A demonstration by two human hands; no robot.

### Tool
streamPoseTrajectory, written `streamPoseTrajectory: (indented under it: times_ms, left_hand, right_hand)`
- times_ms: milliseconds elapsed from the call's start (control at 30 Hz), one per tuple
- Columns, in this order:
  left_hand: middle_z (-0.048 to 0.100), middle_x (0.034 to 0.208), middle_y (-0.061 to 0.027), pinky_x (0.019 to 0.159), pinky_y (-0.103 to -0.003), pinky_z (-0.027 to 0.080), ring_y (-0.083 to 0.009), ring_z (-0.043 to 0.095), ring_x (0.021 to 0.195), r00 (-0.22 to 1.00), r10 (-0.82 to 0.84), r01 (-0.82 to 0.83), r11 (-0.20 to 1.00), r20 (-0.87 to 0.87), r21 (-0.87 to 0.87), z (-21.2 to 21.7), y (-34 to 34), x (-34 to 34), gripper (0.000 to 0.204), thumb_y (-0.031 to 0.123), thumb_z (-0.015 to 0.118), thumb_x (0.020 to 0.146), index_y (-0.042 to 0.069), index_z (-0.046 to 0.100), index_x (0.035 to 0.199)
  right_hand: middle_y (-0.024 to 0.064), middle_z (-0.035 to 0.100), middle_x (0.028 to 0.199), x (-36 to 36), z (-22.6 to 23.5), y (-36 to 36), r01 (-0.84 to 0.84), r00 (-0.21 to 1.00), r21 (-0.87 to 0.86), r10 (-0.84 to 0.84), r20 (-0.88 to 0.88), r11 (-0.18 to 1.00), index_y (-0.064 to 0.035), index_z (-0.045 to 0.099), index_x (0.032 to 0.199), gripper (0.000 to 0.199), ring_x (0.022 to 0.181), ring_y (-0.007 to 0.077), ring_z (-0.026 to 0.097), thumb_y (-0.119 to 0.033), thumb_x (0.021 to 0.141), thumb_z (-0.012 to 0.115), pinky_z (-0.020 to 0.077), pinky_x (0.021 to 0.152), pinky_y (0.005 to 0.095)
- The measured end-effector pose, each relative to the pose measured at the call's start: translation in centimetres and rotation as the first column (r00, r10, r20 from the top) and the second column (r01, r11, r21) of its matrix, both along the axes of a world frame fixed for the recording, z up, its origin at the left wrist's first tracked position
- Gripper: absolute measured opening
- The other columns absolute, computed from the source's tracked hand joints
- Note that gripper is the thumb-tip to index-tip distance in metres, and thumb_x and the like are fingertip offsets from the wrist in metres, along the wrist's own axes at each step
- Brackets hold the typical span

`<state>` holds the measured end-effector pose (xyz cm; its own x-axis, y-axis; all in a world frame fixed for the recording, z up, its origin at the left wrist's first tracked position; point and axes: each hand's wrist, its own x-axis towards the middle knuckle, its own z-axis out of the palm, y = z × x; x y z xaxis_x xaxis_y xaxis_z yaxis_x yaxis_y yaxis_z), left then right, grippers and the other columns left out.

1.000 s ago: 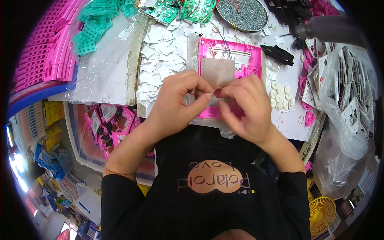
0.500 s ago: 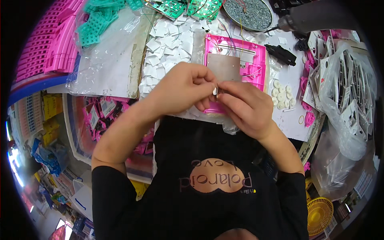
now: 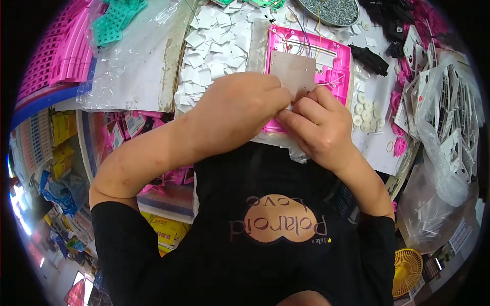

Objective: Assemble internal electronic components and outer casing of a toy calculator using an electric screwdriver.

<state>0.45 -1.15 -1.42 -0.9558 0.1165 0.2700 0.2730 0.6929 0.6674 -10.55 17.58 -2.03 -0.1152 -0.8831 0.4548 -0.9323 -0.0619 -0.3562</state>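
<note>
On the workbench in front of me lies a pink plastic casing (image 3: 343,64) with thin wires and metal strips inside. A flat grey-brown board (image 3: 293,71) rests over its left part. My left hand (image 3: 245,104) is closed at the board's near edge, back of the hand up, its fingertips hidden. My right hand (image 3: 321,122) meets it there, thumb and fingers pinched together over the near end of the casing. Whatever the fingers hold between them is covered. Thin coloured wires (image 3: 308,38) run from the casing's far side.
Loose white squares (image 3: 217,43) cover the bench left of the casing. To the right lie white round wheels (image 3: 366,113) and a black part (image 3: 369,60). A dish of small metal screws (image 3: 334,11) stands far back. Bagged white plates (image 3: 444,107) and stacked pink grilles (image 3: 56,56) flank me.
My left hand has rolled over so its back faces up, and its elbow has swung outward. The small pale piece seen between the fingertips is now hidden. The whole view has shifted slightly.
</note>
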Motion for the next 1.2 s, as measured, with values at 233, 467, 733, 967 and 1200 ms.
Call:
streamPoseTrajectory:
  times_ms: [233, 467, 733, 967, 1200]
  left_hand:
    - [0.062, 0.083, -0.0110, 0.064, -0.039, 0.050, -0.0320, 0.063, 0.075, 0.998, 0.062, -0.062, 0.996, -0.005, 0.062, -0.7, 0.7, 0.9, 0.015, 0.000, 0.073, 0.077, 0.004, 0.063, 0.088]
    - [0.063, 0.084, -0.0114, 0.063, -0.037, 0.050, -0.0310, 0.063, 0.075, 0.997, 0.080, -0.081, 0.992, 0.010, 0.094, -1.1, 0.7, 0.9, 0.014, 0.000, 0.072, 0.080, 0.004, 0.064, 0.091]
    - [0.064, 0.086, 0.0003, 0.069, -0.024, 0.047, -0.0087, 0.057, 0.074, 0.926, 0.035, -0.198, 0.893, 0.377, 0.404, 0.6, -1.0, -0.6, 0.021, 0.002, 0.067, 0.089, 0.003, 0.066, 0.111]
    - [0.063, 0.100, -0.0051, 0.071, -0.028, 0.047, -0.0170, 0.059, 0.087, 0.947, 0.270, -0.261, 0.963, -0.172, 0.075, 1.2, -3.5, -2.4, 0.028, 0.005, 0.072, 0.085, 0.004, 0.065, 0.112]
    - [0.060, 0.093, -0.0099, 0.071, -0.033, 0.046, -0.0254, 0.060, 0.087, 0.977, -0.031, 0.062, 0.987, 0.212, -0.145, 0.0, -1.5, 4.7, 0.015, 0.011, 0.072, 0.085, 0.002, 0.063, 0.093]
  right_hand:
    - [0.0029, 0.057, 0.078, 0.0, -0.4, -0.2, -0.025, 0.998, -0.004, 0.024, -0.057, 1.000, -0.0032, 0.072, 0.085, 0.024, 0.081, 0.0222, 0.060, -0.012, 0.065, 0.065, 0.0509, 0.062, 0.0310]
    - [0.0039, 0.059, 0.083, 0.3, 0.2, 0.1, -0.031, 0.999, 0.136, 0.034, -0.022, 0.990, -0.0026, 0.072, 0.089, 0.023, 0.090, 0.0238, 0.060, -0.013, 0.069, 0.066, 0.0501, 0.069, 0.0337]
    - [0.0051, 0.060, 0.098, 0.6, 2.3, 1.4, -0.021, 0.999, 0.382, 0.033, -0.023, 0.924, -0.0044, 0.071, 0.111, 0.034, 0.101, 0.0263, 0.057, -0.012, 0.078, 0.066, 0.0456, 0.081, 0.0390]
    - [0.0065, 0.060, 0.100, 1.3, 2.2, 1.8, 0.018, 0.999, 0.383, -0.030, 0.025, 0.923, -0.0046, 0.067, 0.122, 0.047, 0.100, 0.0287, 0.057, -0.013, 0.076, 0.073, 0.0476, 0.082, 0.0405]
    - [0.0073, 0.059, 0.097, 0.9, 1.4, 1.7, 0.011, 0.996, 0.302, -0.036, 0.077, 0.953, -0.0019, 0.066, 0.124, 0.048, 0.095, 0.0302, 0.057, -0.012, 0.077, 0.073, 0.0485, 0.079, 0.0406]
